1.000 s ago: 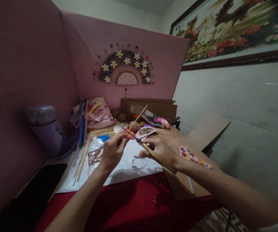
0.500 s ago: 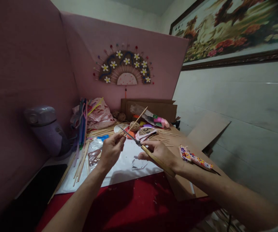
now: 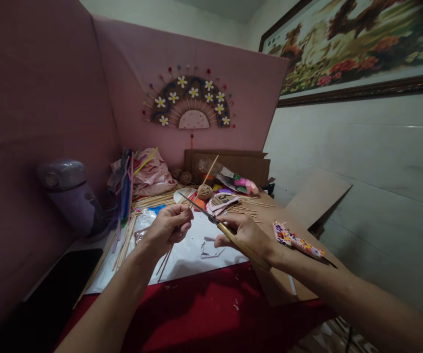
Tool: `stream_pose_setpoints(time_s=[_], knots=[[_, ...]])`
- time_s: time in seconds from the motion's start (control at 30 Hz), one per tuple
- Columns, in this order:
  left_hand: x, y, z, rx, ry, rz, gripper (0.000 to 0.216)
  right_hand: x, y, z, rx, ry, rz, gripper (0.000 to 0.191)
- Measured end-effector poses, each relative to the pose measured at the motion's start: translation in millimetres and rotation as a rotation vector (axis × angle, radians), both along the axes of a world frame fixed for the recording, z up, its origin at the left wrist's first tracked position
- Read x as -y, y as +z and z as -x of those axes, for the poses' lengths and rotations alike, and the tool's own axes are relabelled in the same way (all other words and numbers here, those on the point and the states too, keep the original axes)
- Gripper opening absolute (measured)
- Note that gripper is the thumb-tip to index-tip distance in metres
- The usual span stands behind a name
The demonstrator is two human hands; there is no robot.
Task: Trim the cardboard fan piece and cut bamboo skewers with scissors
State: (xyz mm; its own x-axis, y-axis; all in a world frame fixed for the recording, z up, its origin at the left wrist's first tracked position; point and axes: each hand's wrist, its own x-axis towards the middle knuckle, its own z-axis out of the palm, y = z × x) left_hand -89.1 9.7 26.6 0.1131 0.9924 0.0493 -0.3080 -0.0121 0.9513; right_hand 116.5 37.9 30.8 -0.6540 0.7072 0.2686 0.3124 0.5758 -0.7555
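Note:
My left hand (image 3: 170, 225) is closed on thin bamboo sticks (image 3: 208, 174); one long end points up and away, and two ends stick out below the fist. With my right hand (image 3: 246, 235) I grip a pair of scissors (image 3: 208, 214) with yellowish handles. The blades point up and left, and their tips cross the stick just above my left fingers; whether they touch it I cannot tell. A white sheet (image 3: 192, 250) with small paper scraps (image 3: 211, 247) lies under my hands.
At left stand a purple bottle (image 3: 73, 201) and a bunch of pipe cleaners (image 3: 125, 186). Loose sticks (image 3: 125, 245), twine (image 3: 204, 192) and craft pieces (image 3: 223, 200) lie behind my hands. A flower-patterned strip (image 3: 299, 242) rests on cardboard at right. A decorated fan (image 3: 192, 100) hangs on the pink panel.
My left hand has turned, so the stick stands steeper and its lower ends now show below the fist. The scissors and right hand have shifted only slightly.

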Motion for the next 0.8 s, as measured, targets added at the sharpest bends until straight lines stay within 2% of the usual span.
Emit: stream_pose_setpoints(time_s=[0.1, 0.2, 0.27, 0.33, 0.5, 0.67, 0.73, 0.8], knots=[[-2, -6.8, -9, -0.096, 0.201, -0.141, 0.024, -1, -2.4, 1, -0.019, -0.022, 0.009, 0.035], [-4, -14.3, -14, -0.310, 0.463, -0.324, 0.021, -1, -4.8, 2, -0.034, -0.051, 0.010, 0.037], [-4, -17.2, -15, -0.414, 0.559, -0.396, 0.020, 0, -5.7, 3, -0.034, -0.055, 0.002, 0.039], [-4, -17.1, -13, -0.407, 0.544, -0.362, 0.021, 0, -6.0, 3, -0.023, -0.041, -0.025, 0.039], [-2, -6.8, -5, -0.190, 0.302, -0.098, 0.024, 1, -5.8, 2, 0.011, -0.038, -0.036, 0.037], [-1, -1.6, 1, -0.079, 0.111, -0.025, 0.029, 2, -3.6, 1, 0.023, -0.038, -0.053, 0.037], [-2, -3.7, -1, -0.079, 0.106, -0.034, 0.029, 2, -2.9, 1, 0.029, -0.044, -0.055, 0.037], [-3, -7.3, -7, -0.113, 0.195, -0.089, 0.029, 1, -3.0, 1, 0.028, -0.053, -0.044, 0.037]])
